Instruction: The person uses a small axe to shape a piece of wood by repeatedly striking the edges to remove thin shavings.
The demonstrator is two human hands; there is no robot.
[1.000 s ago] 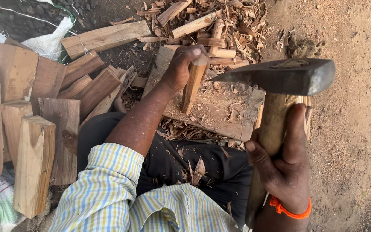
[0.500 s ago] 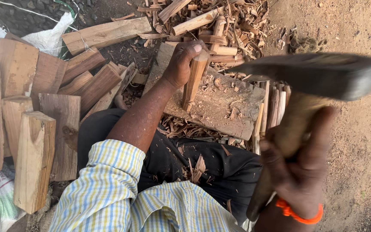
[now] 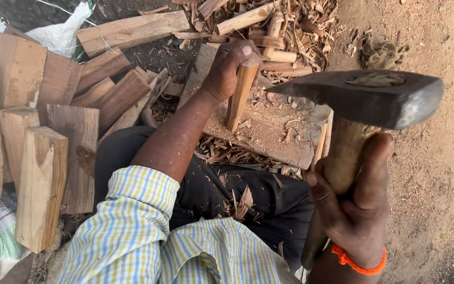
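Note:
My left hand (image 3: 229, 68) grips the top of a short wooden stick (image 3: 239, 97) that stands upright, slightly tilted, on a flat wooden chopping block (image 3: 269, 134). My right hand (image 3: 356, 208) holds the wooden handle of a hatchet, close to the camera. Its dark metal head (image 3: 366, 94) hangs raised above the right side of the block, blade edge pointing left toward the stick. An orange band circles my right wrist.
Split wood blocks (image 3: 38, 137) are stacked at the left. A long plank (image 3: 132, 31) lies at the back. Thin sticks and shavings (image 3: 279, 31) are heaped behind the block. White sacks (image 3: 59, 31) sit at the far left. Bare dirt ground (image 3: 437, 42) lies to the right.
The hatchet has swung up and nearer the camera, its head now looming larger. My left hand keeps the stick standing on the block in the same place.

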